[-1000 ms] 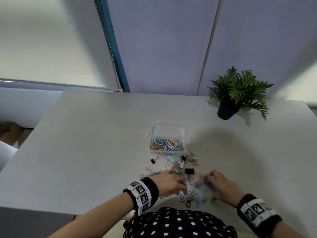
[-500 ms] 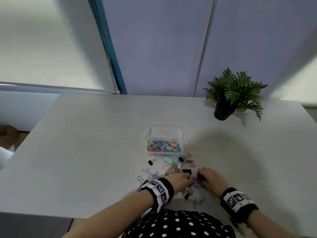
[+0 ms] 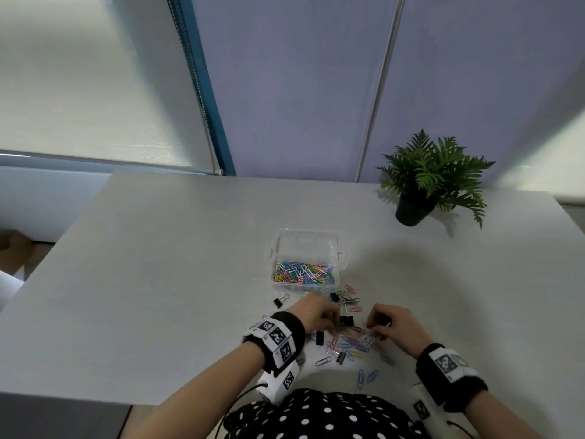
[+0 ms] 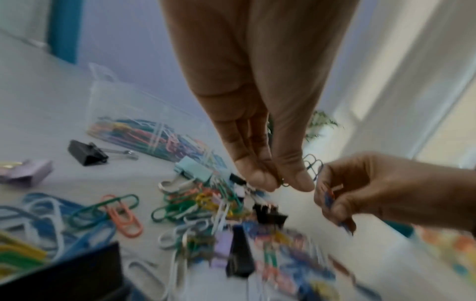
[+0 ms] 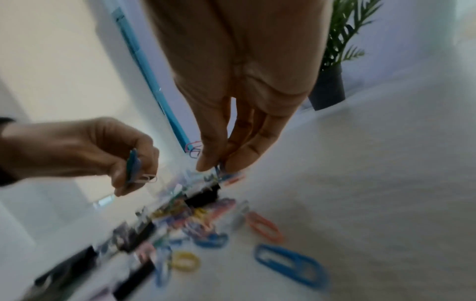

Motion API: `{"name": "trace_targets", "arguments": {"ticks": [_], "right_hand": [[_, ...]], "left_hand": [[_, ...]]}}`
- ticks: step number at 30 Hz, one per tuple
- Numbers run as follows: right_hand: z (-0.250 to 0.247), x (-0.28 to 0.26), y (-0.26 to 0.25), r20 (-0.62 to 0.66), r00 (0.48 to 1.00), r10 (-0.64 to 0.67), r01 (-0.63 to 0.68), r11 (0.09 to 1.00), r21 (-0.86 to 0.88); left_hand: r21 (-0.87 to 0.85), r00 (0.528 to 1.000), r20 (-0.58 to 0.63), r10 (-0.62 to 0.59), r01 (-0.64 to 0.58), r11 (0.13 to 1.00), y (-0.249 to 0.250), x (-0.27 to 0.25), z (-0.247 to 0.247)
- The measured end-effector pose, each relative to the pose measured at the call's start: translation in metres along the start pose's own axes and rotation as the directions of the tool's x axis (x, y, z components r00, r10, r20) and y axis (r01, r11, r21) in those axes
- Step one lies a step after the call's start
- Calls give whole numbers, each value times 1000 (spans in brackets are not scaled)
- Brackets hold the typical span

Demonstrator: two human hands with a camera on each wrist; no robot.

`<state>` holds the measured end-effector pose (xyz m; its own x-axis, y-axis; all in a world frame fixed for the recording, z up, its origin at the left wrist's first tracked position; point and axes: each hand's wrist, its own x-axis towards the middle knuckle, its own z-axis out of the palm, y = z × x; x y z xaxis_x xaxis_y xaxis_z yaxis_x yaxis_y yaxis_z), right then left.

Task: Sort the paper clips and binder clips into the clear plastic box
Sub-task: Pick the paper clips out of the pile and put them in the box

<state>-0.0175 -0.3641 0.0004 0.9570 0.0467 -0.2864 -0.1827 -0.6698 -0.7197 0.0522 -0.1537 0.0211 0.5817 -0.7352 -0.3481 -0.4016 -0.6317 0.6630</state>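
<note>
A clear plastic box [image 3: 305, 245] stands mid-table; its near compartment holds several coloured paper clips [image 3: 302, 274], its far compartment looks bare. A loose pile of paper clips [image 3: 348, 342] and black binder clips [image 3: 346, 320] lies in front of it. My left hand [image 3: 316, 315] hovers over the pile's left side and pinches a few paper clips [image 4: 313, 165] between thumb and fingers. My right hand [image 3: 387, 324], over the pile's right side, pinches several paper clips [image 5: 193, 148] too. Both hands also show in the wrist views, left hand [image 4: 282, 184] and right hand [image 5: 215, 167].
A potted fern [image 3: 427, 182] stands at the back right of the grey table [image 3: 158, 264]. A lone black binder clip [image 3: 280, 301] lies left of the box. Stray blue clips [image 3: 367, 377] sit near the table's front edge. A mint binder clip [image 4: 193, 169] lies by the box.
Both hands have moved closer together over the pile and lifted slightly, each now pinching paper clips. The head view has shifted a little.
</note>
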Motion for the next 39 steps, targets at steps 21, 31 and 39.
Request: {"name": "trace_targets", "arguments": {"ticks": [21, 31, 39], "right_hand": [[6, 49, -76, -74, 974, -215, 201, 966, -160], [15, -61, 20, 263, 963, 58, 85, 862, -500], [38, -52, 1, 432, 885, -171, 354, 850, -389]], "left_hand": [[315, 950, -281, 136, -42, 948, -14, -24, -25], [414, 995, 56, -88, 57, 909, -12, -57, 51], [452, 998, -46, -37, 53, 891, -12, -41, 61]]}}
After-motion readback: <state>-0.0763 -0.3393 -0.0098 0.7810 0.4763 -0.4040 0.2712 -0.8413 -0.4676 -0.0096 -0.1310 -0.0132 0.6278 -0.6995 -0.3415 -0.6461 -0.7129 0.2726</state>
